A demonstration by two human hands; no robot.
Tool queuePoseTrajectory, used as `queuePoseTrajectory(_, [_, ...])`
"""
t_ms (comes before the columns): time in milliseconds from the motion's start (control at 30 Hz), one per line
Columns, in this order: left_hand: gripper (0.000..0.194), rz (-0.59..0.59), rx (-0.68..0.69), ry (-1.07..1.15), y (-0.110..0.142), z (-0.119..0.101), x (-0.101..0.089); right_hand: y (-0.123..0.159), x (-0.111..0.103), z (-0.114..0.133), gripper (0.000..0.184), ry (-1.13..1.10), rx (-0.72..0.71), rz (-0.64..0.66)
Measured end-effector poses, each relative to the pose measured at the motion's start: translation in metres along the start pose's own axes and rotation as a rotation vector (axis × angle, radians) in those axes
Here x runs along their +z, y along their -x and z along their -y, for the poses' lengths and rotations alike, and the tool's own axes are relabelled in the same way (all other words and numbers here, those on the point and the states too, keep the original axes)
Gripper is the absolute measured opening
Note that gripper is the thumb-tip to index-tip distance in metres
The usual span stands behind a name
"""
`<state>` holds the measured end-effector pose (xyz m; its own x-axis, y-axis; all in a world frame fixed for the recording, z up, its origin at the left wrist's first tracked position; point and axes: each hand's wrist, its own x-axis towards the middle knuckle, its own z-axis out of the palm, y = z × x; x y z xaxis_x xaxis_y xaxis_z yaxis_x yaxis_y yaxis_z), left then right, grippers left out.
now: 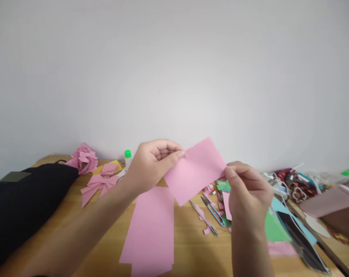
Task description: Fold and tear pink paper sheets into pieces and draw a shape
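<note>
A small pink paper rectangle (195,171) is held up above the wooden table (191,246), tilted so its right end is higher. My left hand (151,163) pinches its left edge with thumb and fingers closed. My right hand (248,192) pinches its right corner, fingers curled. Below them a stack of larger pink paper sheets (151,231) lies flat on the table.
A black bag (21,204) lies at the left. A pink paper flower (83,157), a pink paper bow (98,184) and a green-capped glue bottle (128,158) sit behind. Thread snips (211,209), paper scraps, green and blue sheets and a patterned pouch (299,188) crowd the right.
</note>
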<state>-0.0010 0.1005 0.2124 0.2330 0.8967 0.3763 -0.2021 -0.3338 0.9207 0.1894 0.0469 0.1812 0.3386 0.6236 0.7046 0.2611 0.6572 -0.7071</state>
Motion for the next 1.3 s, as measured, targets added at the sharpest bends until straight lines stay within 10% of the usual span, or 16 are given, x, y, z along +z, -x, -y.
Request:
queuePoseTrajectory(267, [0.009, 0.349, -0.118, -0.360, -0.006, -0.017, -0.020, 0.005, -0.027, 0.004, 0.014, 0.074, 0.234, 0.524])
queuePoseTrajectory(567, [0.013, 0.513, -0.158, -0.488, -0.001, -0.020, -0.019, -0.041, 0.017, 0.053, 0.008, 0.309, 0.427, 0.837])
queuePoseTrajectory(1300, [0.008, 0.482, -0.209, -0.402, -0.001, -0.015, -0.018, -0.058, -0.007, 0.055, 0.017, 0.396, 0.361, 0.868])
